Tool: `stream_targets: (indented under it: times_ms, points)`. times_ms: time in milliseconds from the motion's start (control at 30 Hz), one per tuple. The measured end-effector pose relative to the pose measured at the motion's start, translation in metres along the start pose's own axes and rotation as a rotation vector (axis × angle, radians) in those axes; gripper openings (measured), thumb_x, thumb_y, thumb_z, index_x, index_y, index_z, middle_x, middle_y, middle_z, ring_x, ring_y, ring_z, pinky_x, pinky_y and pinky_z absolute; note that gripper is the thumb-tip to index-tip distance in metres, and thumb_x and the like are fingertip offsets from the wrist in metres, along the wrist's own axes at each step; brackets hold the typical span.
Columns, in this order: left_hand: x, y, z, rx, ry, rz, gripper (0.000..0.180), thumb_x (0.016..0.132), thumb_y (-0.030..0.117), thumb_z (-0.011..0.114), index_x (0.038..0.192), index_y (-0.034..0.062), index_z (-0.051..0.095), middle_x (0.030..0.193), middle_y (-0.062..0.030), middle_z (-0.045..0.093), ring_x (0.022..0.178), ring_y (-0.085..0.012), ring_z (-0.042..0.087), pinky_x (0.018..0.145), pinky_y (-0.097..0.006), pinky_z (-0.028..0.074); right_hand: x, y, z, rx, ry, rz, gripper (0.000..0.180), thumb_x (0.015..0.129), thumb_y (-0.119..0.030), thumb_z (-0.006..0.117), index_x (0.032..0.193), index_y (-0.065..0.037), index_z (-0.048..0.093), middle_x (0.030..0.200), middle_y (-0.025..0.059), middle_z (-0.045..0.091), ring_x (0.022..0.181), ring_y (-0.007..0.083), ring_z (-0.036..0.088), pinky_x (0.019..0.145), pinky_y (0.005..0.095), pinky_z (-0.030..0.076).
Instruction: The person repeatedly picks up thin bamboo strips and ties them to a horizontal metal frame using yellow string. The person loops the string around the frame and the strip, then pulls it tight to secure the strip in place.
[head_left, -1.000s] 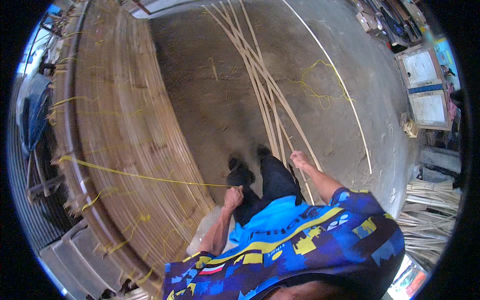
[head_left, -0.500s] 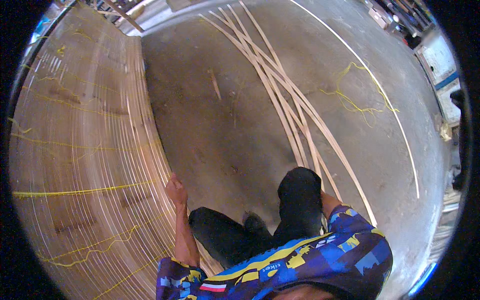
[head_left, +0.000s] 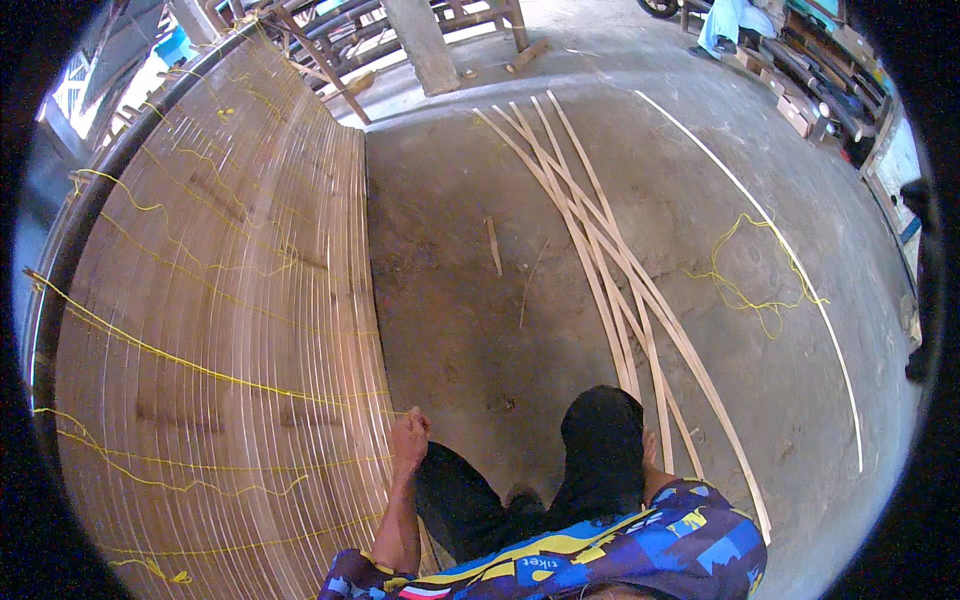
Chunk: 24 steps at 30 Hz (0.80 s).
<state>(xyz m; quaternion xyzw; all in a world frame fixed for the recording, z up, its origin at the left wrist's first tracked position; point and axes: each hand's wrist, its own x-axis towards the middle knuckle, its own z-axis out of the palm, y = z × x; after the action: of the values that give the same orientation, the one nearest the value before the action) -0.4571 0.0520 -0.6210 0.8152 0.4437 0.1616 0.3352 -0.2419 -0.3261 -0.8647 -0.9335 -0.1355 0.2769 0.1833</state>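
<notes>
To my left lies a wide screen of thin wooden slats [head_left: 255, 345], laced across with yellow cords. My left hand [head_left: 409, 438] is closed at its near right edge, pinching the end of a yellow cord [head_left: 215, 366] that crosses the slats. Beside my right knee only a bit of my right hand [head_left: 652, 447] shows. The knee covers most of it, so its fingers and anything in them are hidden. It is nearest to the loose, crossed wooden strips [head_left: 655, 290] on the floor.
A loose yellow cord [head_left: 716, 275] and a long pale strip [head_left: 800, 265] lie on the floor at the right. A short wood scrap [head_left: 493, 247] is ahead of me. Farther off stand a post [head_left: 420, 45] and a person in light blue [head_left: 728, 25].
My view has tilted up, so the scene sits lower and further right, and more of the background shows. My left hand stays closed at the screen's edge.
</notes>
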Motion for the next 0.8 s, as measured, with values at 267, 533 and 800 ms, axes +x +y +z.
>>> stream_targets:
  times_ms: [267, 533, 800]
  points:
    - [0.003, 0.006, 0.014, 0.215, -0.044, 0.087, 0.034, 0.085, 0.028, 0.042, 0.071, 0.0012, 0.058, 0.067, -0.0176, 0.057, 0.066, -0.0342, 0.055, 0.06, -0.043, 0.041, -0.015, 0.003, -0.002, 0.036, 0.028, 0.018, 0.028, 0.079, -0.029, 0.05, 0.088, -0.003, 0.055, 0.075, 0.0208, 0.056, 0.068, 0.0376, 0.055, 0.058, 0.0432, 0.044]
    - [0.011, 0.024, 0.025, 0.46, -0.205, -0.033, 0.029, 0.08, 0.031, 0.049, 0.085, 0.0046, 0.061, 0.082, -0.0197, 0.059, 0.079, -0.037, 0.056, 0.068, -0.043, 0.044, -0.038, 0.012, -0.009, 0.082, 0.078, 0.032, 0.028, 0.079, -0.029, 0.051, 0.09, -0.003, 0.055, 0.073, 0.0204, 0.056, 0.066, 0.0383, 0.055, 0.056, 0.0432, 0.044]
    - [0.021, 0.008, 0.047, 0.377, -0.305, 0.175, 0.028, 0.08, 0.03, 0.05, 0.088, 0.006, 0.062, 0.08, -0.0165, 0.061, 0.076, -0.0308, 0.059, 0.068, -0.039, 0.045, -0.056, -0.006, -0.059, 0.187, 0.364, -0.047, 0.029, 0.079, -0.029, 0.052, 0.091, -0.003, 0.055, 0.071, 0.0201, 0.056, 0.063, 0.039, 0.055, 0.055, 0.0433, 0.044]
